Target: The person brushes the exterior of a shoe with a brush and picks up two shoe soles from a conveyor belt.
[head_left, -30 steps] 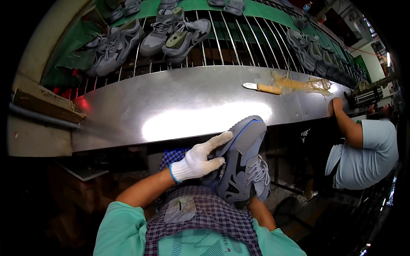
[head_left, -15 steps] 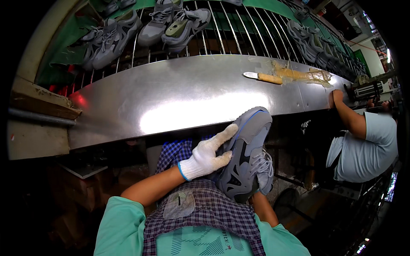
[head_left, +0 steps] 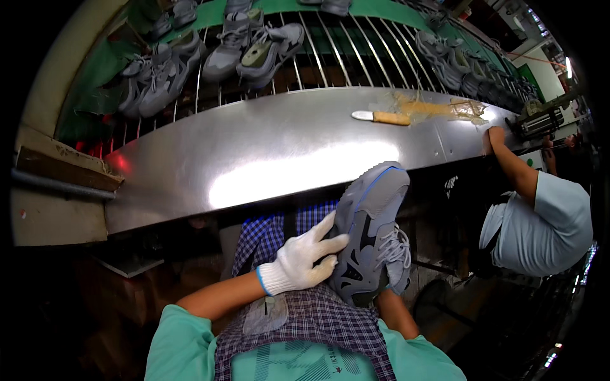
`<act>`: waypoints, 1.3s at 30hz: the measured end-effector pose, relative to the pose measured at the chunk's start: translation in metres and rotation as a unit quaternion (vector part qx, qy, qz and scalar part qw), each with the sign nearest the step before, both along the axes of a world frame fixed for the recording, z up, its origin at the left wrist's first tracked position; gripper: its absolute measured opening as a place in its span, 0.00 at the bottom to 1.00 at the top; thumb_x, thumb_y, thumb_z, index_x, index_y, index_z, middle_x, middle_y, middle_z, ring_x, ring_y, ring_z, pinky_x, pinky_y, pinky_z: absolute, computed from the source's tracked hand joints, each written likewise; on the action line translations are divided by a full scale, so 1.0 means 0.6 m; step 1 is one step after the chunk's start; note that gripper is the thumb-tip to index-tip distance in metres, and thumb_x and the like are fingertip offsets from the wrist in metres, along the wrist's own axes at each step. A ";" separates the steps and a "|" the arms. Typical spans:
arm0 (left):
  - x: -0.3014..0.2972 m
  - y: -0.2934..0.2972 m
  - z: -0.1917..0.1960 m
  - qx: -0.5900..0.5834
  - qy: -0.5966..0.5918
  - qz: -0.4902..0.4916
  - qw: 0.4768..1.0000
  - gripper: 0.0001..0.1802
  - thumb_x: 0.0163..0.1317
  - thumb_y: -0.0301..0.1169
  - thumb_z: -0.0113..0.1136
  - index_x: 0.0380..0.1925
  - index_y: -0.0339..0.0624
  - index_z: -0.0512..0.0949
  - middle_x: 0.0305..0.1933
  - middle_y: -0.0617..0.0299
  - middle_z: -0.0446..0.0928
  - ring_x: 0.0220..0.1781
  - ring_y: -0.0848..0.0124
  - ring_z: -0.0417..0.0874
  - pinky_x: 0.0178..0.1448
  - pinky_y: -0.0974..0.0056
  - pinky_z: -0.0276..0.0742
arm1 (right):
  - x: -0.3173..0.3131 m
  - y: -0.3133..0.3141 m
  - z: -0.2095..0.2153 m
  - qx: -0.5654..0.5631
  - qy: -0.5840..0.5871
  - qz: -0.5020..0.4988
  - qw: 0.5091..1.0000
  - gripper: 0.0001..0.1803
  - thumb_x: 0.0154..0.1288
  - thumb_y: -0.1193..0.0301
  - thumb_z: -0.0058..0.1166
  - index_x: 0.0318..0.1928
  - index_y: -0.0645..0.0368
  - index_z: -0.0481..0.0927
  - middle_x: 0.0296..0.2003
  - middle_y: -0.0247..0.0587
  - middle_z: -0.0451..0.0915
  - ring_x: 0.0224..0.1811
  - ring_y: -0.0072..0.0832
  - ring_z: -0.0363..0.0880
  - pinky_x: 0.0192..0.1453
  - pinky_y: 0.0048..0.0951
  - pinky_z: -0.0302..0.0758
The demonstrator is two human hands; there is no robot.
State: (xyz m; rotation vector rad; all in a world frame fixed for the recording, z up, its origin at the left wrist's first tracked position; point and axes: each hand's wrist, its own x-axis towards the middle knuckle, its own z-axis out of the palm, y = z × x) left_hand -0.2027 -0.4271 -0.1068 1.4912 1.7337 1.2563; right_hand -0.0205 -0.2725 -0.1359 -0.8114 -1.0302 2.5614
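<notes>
A grey sneaker (head_left: 370, 235) with black side panels, pale laces and a blue line along the sole edge is held up in front of my apron, toe pointing away. My left hand (head_left: 304, 256), in a white knit glove with a blue cuff, has its fingers spread. Its fingertips rest against or just beside the left side of the shoe near the sole. My right hand (head_left: 386, 298) is mostly hidden behind the heel end of the shoe, with only the wrist and forearm showing; it supports the shoe from there.
A metal ledge (head_left: 178, 165) crosses ahead, bearing a wooden-handled knife (head_left: 381, 117) and brown tape (head_left: 438, 108). Beyond it, grey sneakers (head_left: 168, 76) sit on a rack of metal bars (head_left: 337, 57). At the right, a person in a pale shirt (head_left: 540, 222) reaches to the ledge.
My left hand has slid back toward me along the shoe's side, its fingers spreading wider. The shoe has shifted slightly to the right.
</notes>
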 end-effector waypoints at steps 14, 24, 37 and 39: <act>-0.212 0.167 0.226 -0.041 -0.164 -0.118 0.979 0.29 0.84 0.45 0.49 0.69 0.32 0.80 0.72 0.46 0.81 0.75 0.58 0.79 0.82 0.57 0.68 | -0.035 0.018 -0.004 0.092 -0.012 0.008 0.996 0.34 0.88 0.48 0.39 0.75 0.65 0.70 0.59 0.52 0.84 0.59 0.43 0.86 0.65 0.41 0.86; -0.066 0.002 0.090 0.158 -0.292 0.166 0.928 0.46 0.79 0.38 0.58 0.83 0.21 0.48 0.85 0.36 0.58 0.89 0.52 0.55 0.91 0.53 0.46 | -0.060 0.020 0.025 0.182 -0.070 0.091 0.977 0.34 0.88 0.48 0.39 0.74 0.65 0.70 0.58 0.53 0.84 0.58 0.44 0.86 0.64 0.42 0.86; -0.265 -0.029 0.089 -0.046 -0.275 0.077 0.957 0.75 0.40 0.47 0.91 0.85 0.40 0.55 0.58 0.50 0.81 0.63 0.60 0.82 0.77 0.56 0.71 | -0.076 0.020 0.315 0.745 -0.063 0.281 0.601 0.47 0.56 0.69 0.72 0.76 0.60 0.67 0.67 0.62 0.77 0.63 0.56 0.84 0.66 0.49 0.83; -0.269 -0.009 0.099 -0.070 -0.245 0.066 0.965 0.79 0.37 0.46 0.93 0.86 0.39 0.52 0.58 0.49 0.82 0.62 0.60 0.82 0.75 0.57 0.72 | -0.094 0.005 0.271 0.735 -0.117 0.271 0.611 0.48 0.54 0.72 0.72 0.77 0.58 0.67 0.70 0.63 0.74 0.62 0.58 0.83 0.64 0.50 0.84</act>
